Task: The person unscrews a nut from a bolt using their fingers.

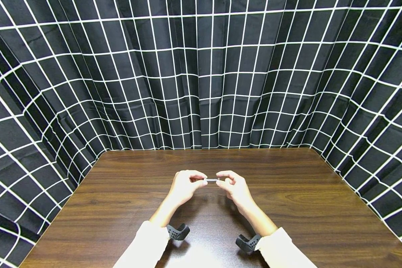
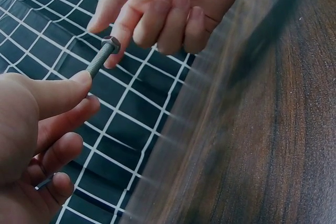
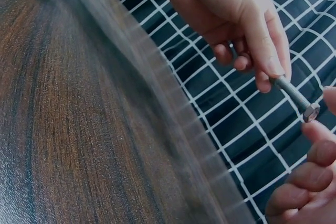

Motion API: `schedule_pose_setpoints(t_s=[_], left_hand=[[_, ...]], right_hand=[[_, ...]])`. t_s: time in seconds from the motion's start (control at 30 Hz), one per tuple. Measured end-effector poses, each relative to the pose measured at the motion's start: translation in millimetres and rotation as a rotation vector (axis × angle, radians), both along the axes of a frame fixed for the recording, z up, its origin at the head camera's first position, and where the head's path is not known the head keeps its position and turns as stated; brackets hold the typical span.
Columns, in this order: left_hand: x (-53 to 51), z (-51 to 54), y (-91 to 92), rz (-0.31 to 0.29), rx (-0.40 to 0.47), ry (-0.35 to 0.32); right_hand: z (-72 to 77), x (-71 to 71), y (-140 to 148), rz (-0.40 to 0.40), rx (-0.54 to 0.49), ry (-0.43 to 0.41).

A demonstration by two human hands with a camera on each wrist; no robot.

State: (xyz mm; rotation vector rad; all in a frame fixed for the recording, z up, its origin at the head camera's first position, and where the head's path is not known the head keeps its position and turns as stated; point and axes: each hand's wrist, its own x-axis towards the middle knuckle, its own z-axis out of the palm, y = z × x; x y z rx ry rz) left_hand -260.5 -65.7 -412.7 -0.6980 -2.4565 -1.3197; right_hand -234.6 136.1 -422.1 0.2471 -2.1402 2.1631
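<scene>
Sleeve (image 1: pixel 144 245), white, with dark wristband (image 1: pixel 178 232); left hand (image 1: pixel 183 187) pinching hex bolt (image 2: pixel 103 56) by its shank end, above tabletop (image 1: pixel 127 186). Right hand (image 1: pixel 236 189) by the hexagonal end, thumb and forefinger parted, contact unclear; second wristband (image 1: pixel 248 243) beyond. Tabletop wood-grained, shadows under hands, glare at near side. Black, white-gridded curtain (image 1: pixel 206 83) left, behind, right.

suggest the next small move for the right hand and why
Probably have the right hand close its fingers on the hex end of the bolt: the left hand pinches the other end, while the right thumb and forefinger are spread either side, not pinching it.
</scene>
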Motion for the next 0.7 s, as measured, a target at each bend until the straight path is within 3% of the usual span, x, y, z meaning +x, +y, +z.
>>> schedule_pose_setpoints(t_s=[0.23,0.37,0.6,0.7], left_hand=[[1.0,-0.9,1.2,-0.011,-0.009,0.008],[1.8,-0.4,1.7,-0.013,-0.003,0.003],[2.3,-0.3,2.6,-0.005,0.003,-0.011],[2.3,-0.5,2.7,-0.005,0.005,-0.011]], right_hand=[[1.8,0.4,1,-0.066,0.055,-0.111],[6.6,3.3,0,-0.055,0.083,-0.157],[30.4,20.0,-6,-0.004,0.082,-0.18],[30.7,20.7,-7,0.009,0.06,-0.178]])
